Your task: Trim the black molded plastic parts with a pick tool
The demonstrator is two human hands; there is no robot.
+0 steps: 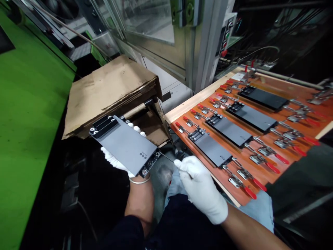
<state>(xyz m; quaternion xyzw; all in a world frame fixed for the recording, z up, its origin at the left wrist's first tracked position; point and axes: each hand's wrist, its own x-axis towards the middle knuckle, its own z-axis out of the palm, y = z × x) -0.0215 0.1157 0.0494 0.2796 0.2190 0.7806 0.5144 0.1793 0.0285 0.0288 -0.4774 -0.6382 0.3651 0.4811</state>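
Note:
My left hand, in a white glove, holds a flat grey panel from underneath, with fingertips curling over its far edge. The panel has black ends with small screws. My right hand, also gloved, is closed on a thin metal tool whose tip touches the panel's near black end. Both hands sit over my lap, left of an orange-brown fixture board.
The fixture board carries several similar grey panels held by red-handled toggle clamps. A stack of worn cardboard lies behind the held panel. A green machine surface fills the left; a metal-framed enclosure stands behind.

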